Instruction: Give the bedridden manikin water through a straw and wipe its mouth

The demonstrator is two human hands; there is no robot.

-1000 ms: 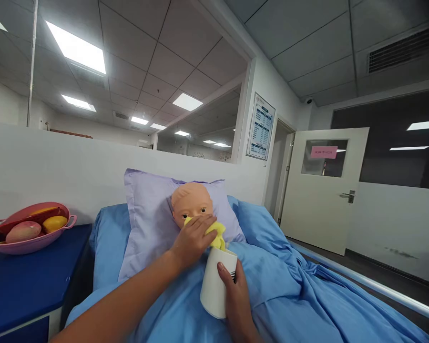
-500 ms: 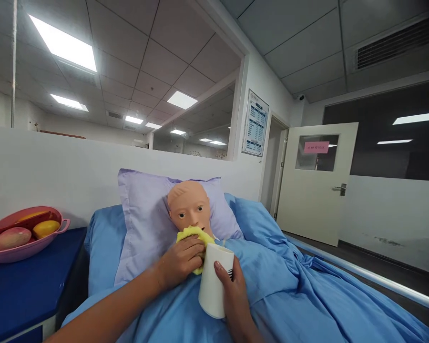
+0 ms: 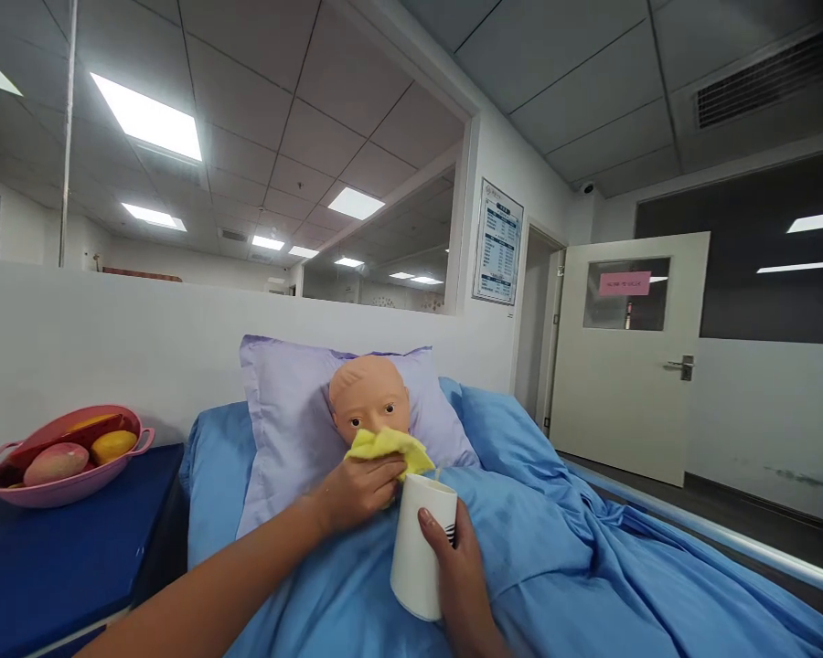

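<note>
the step in hand, as i judge it, is dabbing at the face of the manikin (image 3: 367, 393): the left hand (image 3: 358, 493) holds a cloth (image 3: 388, 443) up to its mouth. the left fingers lie pressed together, gripping the cloth's lower part, while its upper part spreads above them, hiding the mouth and chin. whether it presses on the face or hangs just in front, i cannot tell. the left thumb is out of sight.

the right hand (image 3: 461, 567) wraps a cup (image 3: 413, 567), thumb across the front, other fingers round the far side. the cup sits just beside the left fingertips, rim up, leaning slightly. to my mind the next move calls for a light touch with the cloth and a level cup.

the cloth looks soft, bright yellow, crumpled, with loose edges. the cup is plain white with dark stripes near the right fingers; its contents don't show.

beyond the left fingers is a lilac pillow (image 3: 284, 393); below both hands, a blue quilt (image 3: 541, 557). well to their left, a pink bowl (image 3: 61, 492) of fruit sits on the worktop (image 3: 61, 557).
</note>
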